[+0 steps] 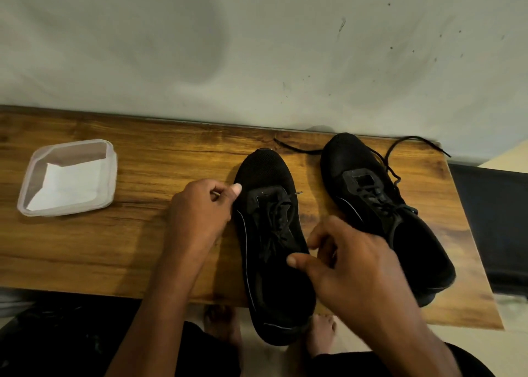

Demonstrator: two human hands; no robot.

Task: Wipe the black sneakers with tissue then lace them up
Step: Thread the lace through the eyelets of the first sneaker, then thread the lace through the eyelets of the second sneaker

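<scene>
We see two hands at work on two black sneakers. The left hand has its fingers curled, and its thumb and first finger pinch a small thin lace tip just beside the near sneaker. The right hand sits at the other side of that shoe with the thumb out and the fingers bent; we cannot tell if it grips anything. A thin pale line runs along this shoe's side, and its heel hangs over the edge of the wooden table. The far sneaker stands just beside it, with its loose lace trailing on the wood. Well apart on the left sits one clear plastic tub holding one folded white tissue. Two bare feet show below the table.
</scene>
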